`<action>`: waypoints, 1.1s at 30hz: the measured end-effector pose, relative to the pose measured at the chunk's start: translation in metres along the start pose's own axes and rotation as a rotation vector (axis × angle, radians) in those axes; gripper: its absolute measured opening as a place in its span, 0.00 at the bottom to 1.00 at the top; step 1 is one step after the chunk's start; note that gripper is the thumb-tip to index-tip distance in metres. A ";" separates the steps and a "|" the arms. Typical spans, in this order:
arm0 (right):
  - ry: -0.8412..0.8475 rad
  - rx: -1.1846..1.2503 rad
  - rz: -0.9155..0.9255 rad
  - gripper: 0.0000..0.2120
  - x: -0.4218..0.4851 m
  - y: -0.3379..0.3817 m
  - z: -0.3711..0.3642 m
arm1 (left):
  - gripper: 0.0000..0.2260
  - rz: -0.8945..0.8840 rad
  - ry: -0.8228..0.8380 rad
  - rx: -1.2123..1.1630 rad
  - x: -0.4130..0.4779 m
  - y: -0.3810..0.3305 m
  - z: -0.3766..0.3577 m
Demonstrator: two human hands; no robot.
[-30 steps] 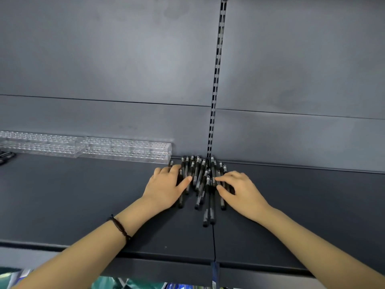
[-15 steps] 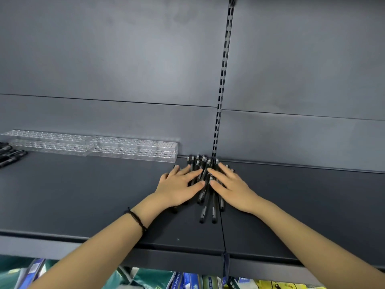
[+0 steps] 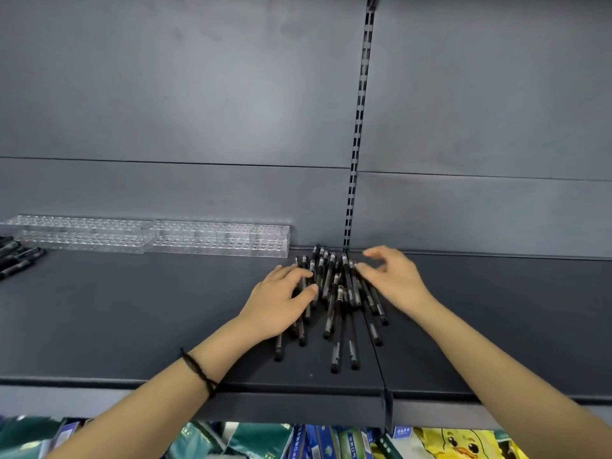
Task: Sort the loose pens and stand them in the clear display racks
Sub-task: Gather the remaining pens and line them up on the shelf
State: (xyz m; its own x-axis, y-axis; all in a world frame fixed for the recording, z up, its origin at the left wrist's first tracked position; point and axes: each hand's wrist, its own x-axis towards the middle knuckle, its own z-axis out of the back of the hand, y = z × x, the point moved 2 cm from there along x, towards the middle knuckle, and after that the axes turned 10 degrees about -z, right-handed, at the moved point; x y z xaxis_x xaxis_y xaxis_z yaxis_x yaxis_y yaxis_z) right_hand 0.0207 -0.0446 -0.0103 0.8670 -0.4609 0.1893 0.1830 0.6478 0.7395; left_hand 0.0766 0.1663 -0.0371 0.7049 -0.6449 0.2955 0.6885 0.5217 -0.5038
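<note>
Head view. The loose pens lie in one heap on the dark shelf, under and between the fingers of both hands. Their caps point toward the back panel, and a few barrels trail toward the shelf's front edge. The left hand lies palm down on the left flank of the heap, fingers nearly straight and close together, pressing on pens and gripping none. The right hand hangs over the right flank, fingers spread wide and loosely bent, with no pen seen between them; whether the tips touch the heap cannot be told. Just beyond the fingertips the heap butts against the back panel at the foot of the slotted upright. A seam between two shelf boards runs from there to the front edge, under the heap's right side. Left of the left fingers, near the heap's far end, a clear display rack stands along the back panel, with a second rack end to end with it further left. A broad stretch of shelf surface lies in front of both racks, and another lies right of the right fingers. Far left of the left fingers, at the frame edge, another group of pens lies flat. Packaged goods show below the front edge.
</note>
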 end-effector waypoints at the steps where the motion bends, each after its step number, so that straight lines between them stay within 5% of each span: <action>1: -0.030 0.003 -0.120 0.15 0.004 0.000 0.004 | 0.17 0.000 -0.031 0.005 0.005 -0.001 0.001; 3: 0.063 -0.122 -0.266 0.23 0.009 0.002 0.005 | 0.16 0.010 -0.087 0.007 0.018 -0.005 0.004; 7: 0.236 -0.427 -0.266 0.32 0.008 0.006 -0.008 | 0.12 0.004 -0.142 -0.047 0.042 -0.017 -0.002; 12: 0.357 -0.350 -0.353 0.36 0.018 0.001 -0.009 | 0.11 -0.034 -0.123 -0.070 0.066 -0.013 -0.013; 18: 0.420 -0.420 -0.337 0.20 0.049 0.009 0.006 | 0.08 -0.018 -0.156 -0.110 0.091 0.000 -0.019; 24: 0.466 -0.326 -0.328 0.19 0.058 0.003 0.007 | 0.06 -0.060 -0.136 -0.180 0.092 0.006 -0.026; 33: 0.518 0.148 -0.276 0.10 0.067 -0.011 0.010 | 0.06 -0.052 -0.217 -0.359 0.085 -0.008 -0.017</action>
State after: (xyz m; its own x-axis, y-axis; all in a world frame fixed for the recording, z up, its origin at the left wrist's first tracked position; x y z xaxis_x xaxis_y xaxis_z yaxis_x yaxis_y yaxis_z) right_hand 0.0717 -0.0888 0.0005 0.9165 -0.2207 -0.3336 0.3988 0.4382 0.8056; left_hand 0.1282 0.0972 -0.0217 0.7165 -0.5130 0.4727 0.6482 0.2391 -0.7230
